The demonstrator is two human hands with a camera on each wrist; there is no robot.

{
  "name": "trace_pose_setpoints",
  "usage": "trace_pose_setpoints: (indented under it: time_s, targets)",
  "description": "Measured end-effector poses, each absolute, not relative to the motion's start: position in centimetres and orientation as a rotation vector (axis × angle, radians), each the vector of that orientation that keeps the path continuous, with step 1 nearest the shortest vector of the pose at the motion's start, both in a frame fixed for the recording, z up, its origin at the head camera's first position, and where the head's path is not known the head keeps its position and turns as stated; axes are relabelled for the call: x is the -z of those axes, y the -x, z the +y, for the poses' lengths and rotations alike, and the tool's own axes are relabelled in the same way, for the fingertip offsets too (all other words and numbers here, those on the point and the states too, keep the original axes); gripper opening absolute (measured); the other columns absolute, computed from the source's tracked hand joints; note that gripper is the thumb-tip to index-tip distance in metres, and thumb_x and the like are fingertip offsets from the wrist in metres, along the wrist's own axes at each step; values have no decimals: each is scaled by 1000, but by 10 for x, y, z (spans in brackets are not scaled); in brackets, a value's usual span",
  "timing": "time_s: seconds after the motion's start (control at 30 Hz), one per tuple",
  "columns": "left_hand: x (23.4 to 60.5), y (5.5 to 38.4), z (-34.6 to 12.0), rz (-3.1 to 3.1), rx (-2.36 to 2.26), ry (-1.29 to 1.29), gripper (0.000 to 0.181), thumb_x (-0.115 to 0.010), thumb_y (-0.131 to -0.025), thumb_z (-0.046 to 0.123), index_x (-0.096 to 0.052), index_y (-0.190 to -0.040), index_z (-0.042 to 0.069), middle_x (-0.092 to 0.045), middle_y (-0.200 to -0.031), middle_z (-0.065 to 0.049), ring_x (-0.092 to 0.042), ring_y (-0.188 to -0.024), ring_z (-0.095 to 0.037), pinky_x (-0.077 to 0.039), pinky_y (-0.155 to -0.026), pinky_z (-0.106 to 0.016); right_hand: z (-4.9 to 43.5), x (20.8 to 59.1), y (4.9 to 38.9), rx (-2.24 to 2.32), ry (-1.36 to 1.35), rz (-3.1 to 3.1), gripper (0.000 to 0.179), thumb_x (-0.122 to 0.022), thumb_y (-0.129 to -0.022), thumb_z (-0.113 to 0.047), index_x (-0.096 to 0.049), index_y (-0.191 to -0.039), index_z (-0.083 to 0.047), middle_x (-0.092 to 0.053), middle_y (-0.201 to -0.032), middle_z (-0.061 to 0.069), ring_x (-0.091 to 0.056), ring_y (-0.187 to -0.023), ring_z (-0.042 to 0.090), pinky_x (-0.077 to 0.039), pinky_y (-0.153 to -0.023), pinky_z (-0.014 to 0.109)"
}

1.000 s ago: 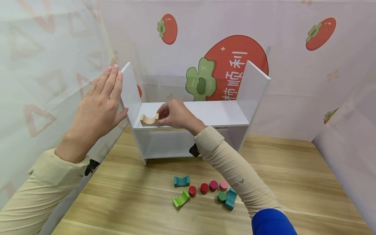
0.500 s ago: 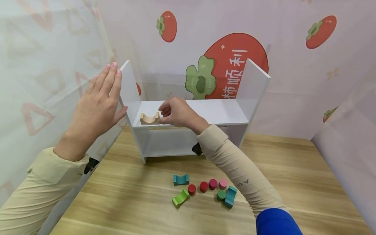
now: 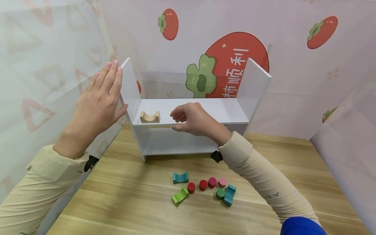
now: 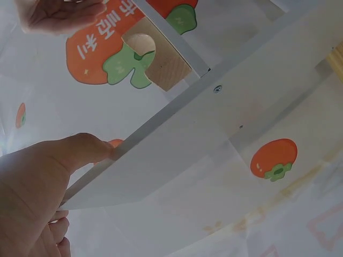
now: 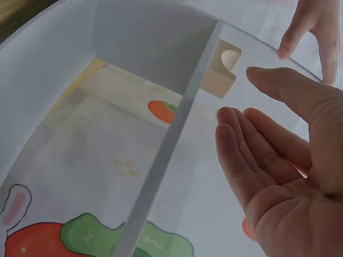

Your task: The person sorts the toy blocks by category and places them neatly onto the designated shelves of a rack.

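Observation:
A pale wooden block with a scooped-out top (image 3: 150, 117) stands at the left end of the white shelf's upper board (image 3: 211, 111). My right hand (image 3: 195, 119) is apart from it, over the board's front, with fingers loosely bent. In the right wrist view, nothing lies between thumb and fingers (image 5: 284, 155). My left hand (image 3: 98, 106) rests against the shelf's left side panel (image 3: 130, 86), fingers straight along its outer side. In the left wrist view its thumb (image 4: 88, 150) touches the panel's front edge.
On the wooden table (image 3: 123, 195), in front of the shelf, lie two teal scooped blocks (image 3: 180, 178) (image 3: 229, 195), a lime one (image 3: 180, 196), a green cylinder (image 3: 220, 194) and several red and pink cylinders (image 3: 203, 185). Printed cloth walls (image 3: 293, 114) surround the table.
My right hand has let go of the wooden block and moved right, away from it. The block stays at the upper board's left end. My left hand keeps its place on the panel.

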State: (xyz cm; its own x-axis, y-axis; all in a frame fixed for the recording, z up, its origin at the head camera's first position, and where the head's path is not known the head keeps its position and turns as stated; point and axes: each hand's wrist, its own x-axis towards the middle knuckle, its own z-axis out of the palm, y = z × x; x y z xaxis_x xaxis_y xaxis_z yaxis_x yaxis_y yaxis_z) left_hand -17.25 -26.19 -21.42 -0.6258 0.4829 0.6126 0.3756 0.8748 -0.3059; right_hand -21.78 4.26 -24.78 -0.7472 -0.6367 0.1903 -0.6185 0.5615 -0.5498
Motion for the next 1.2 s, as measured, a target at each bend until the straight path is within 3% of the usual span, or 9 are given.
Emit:
trace_pose_setpoints:
  time_s: [0.3,0.97,1.2]
  targets:
    - [214,172,-261,-2328,-182,615,106,-84,-84,15,-18,-164,-10,-18,-175,-25,-22,-163,-42,-28,-130,-59,65,288,204,867,1110,2737,34,-83,-91,-15,-77,-123,-6,-79,-114,8,-75,-106,20,-63,-95,33]
    - [214,174,-262,-2308,-178,618,105,-83,-83,13,-20,-164,-10,-20,-175,-26,-22,-163,-42,-29,-129,-59,84,402,180,806,979,2511,36,-79,-88,0,-73,-123,6,-76,-119,19,-73,-107,26,-64,-95,42]
    - [215,174,-262,-2310,-165,617,105,-83,-83,13,-19,-164,-9,-20,-175,-26,-22,-163,-42,-29,-129,-59,84,428,181,772,999,2528,32,-79,-88,0,-75,-119,4,-78,-112,15,-74,-99,22,-64,-84,28]
